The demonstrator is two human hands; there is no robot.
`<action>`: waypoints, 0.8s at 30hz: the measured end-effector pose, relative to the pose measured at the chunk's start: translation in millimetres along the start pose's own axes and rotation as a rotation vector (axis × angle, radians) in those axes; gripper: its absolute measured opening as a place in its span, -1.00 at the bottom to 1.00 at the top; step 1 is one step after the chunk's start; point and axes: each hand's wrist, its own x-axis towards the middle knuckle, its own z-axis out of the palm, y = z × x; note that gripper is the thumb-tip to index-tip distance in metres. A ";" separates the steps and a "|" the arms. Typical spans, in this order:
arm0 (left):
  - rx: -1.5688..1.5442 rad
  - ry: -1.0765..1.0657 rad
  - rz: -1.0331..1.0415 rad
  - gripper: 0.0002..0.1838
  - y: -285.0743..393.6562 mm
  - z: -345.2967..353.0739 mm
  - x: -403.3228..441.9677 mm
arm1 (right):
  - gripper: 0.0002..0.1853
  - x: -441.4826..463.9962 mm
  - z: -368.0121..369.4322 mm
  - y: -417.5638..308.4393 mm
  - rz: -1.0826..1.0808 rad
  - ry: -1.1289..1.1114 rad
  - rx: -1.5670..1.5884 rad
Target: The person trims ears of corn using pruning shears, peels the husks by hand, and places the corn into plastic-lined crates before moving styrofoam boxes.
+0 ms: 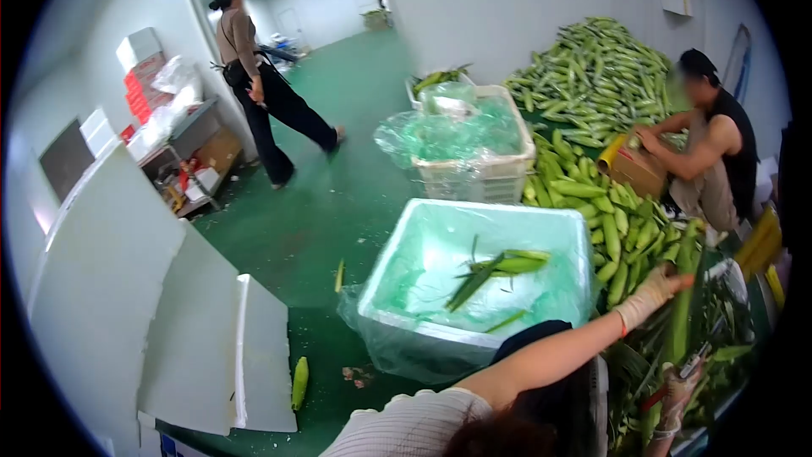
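Note:
My left hand (653, 294), in a pale glove, reaches out to the right with its fingers closed around a long green ear of corn in its husk (679, 326). Lower down, my gloved right hand (675, 398) is wrapped around red-handled pruning shears (695, 360). Their metal jaws lie close to the lower part of that ear; whether they touch it I cannot tell. Beneath both hands is a heap of loose green husks and leaves (630, 377). Left of my arm stands a white foam box (397, 288) lined with green plastic, holding a few husked ears and leaves (507, 267).
Unwrapped corn (622, 224) is piled beyond my left hand, with wrapped corn (592, 68) behind. A seated person (719, 140) handles a cardboard box (639, 171). Another person (254, 76) walks at the left. A white crate (474, 178) and foam panels (118, 279) stand nearby.

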 end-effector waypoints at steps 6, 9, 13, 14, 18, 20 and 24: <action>-0.187 0.352 -0.594 -0.53 7.1 -8.1 19.3 | -0.17 -13.7 -7.0 -32.9 0.086 -0.159 -0.211; -0.283 0.473 -0.354 -0.52 -44.4 -7.3 28.1 | -0.22 -11.4 -7.2 -24.1 0.231 -0.124 0.218; -0.093 0.361 -0.276 -0.59 -62.4 -4.6 39.2 | -0.39 -4.5 -13.6 -43.6 0.303 -0.124 0.262; -0.217 0.387 -0.250 -0.66 -79.9 0.5 45.5 | -0.43 -6.3 -11.9 -47.2 0.346 -0.160 0.221; 0.575 0.463 0.052 -0.83 -53.3 -9.1 16.5 | -0.49 -3.6 -26.2 -26.3 0.436 -0.243 0.354; 1.124 0.540 0.167 -0.80 -40.4 -23.9 11.9 | -0.62 11.1 -1.3 -32.4 0.415 -0.077 0.097; 0.313 0.538 -0.001 -0.75 -4.6 -48.0 -22.5 | -0.21 -44.2 -18.7 -76.3 0.307 0.108 -0.503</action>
